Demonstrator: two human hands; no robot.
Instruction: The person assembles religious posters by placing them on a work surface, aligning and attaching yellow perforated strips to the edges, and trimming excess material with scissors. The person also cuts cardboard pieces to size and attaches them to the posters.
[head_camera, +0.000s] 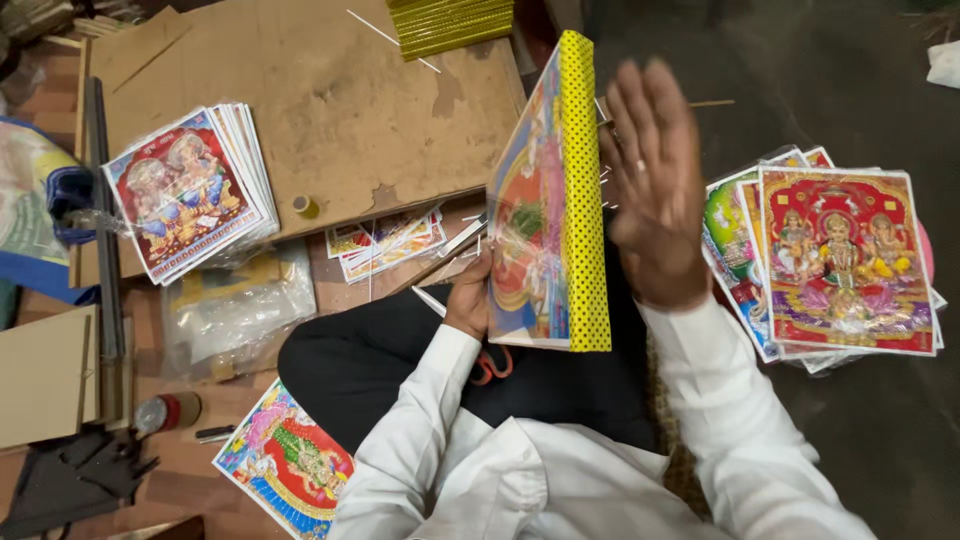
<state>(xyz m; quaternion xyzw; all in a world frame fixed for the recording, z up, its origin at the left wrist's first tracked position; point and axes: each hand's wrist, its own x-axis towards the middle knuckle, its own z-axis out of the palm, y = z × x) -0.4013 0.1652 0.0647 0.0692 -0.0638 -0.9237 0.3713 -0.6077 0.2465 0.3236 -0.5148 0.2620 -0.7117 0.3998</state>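
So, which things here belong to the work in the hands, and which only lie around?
In the work:
- picture board with yellow dotted edge, held by left hand
- right hand, raised open beside it

Lying around:
- picture stack on cardboard
- picture stack at right
- small yellow bottle
- plastic bags

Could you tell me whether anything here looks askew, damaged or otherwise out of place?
The picture stack on the right is fanned unevenly, not squared. A loose white stick lies across the worn, scuffed cardboard sheet. One picture lies alone by the person's knee.

Dim warm indoor light, soft shadows, motion-blurred raised right hand (655, 185)
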